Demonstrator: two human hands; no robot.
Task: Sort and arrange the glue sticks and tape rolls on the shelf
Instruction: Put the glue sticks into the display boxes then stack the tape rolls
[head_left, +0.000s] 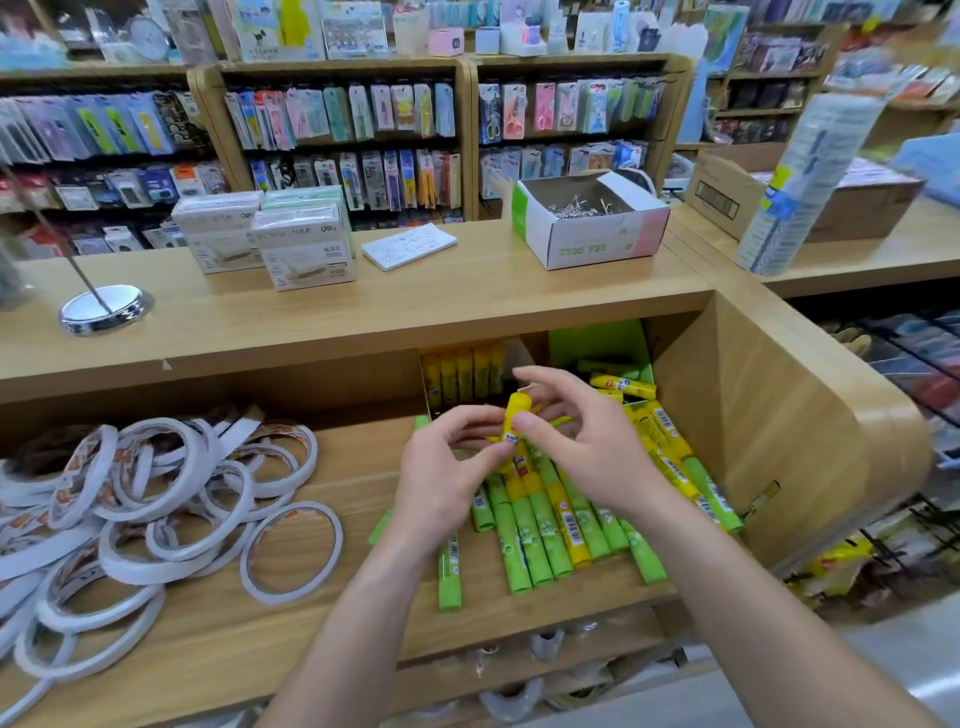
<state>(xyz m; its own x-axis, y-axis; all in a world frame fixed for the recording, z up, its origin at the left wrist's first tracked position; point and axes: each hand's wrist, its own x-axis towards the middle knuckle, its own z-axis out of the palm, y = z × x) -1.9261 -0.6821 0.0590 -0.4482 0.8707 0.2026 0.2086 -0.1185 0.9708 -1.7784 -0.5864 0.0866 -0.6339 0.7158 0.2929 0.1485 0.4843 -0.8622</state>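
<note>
A small yellow glue stick (515, 415) stands nearly upright between my two hands above the wooden shelf (291, 639). My left hand (447, 473) pinches its lower end and my right hand (587, 441) pinches its side. Below them lie several green and yellow glue sticks (545, 525) in a loose row. More yellow sticks stand in a box (462, 374) at the back, and a green box (618, 364) holds others. A heap of white tape rolls (156, 499) covers the shelf's left part.
The shelf's right wall (779, 431) slopes close to the sticks. On the counter above stand white boxed goods (306, 249), a notepad (410, 247), an open box of clips (592, 218) and a chrome stand base (104, 309). A wrapped tall pack (800, 192) rises at right.
</note>
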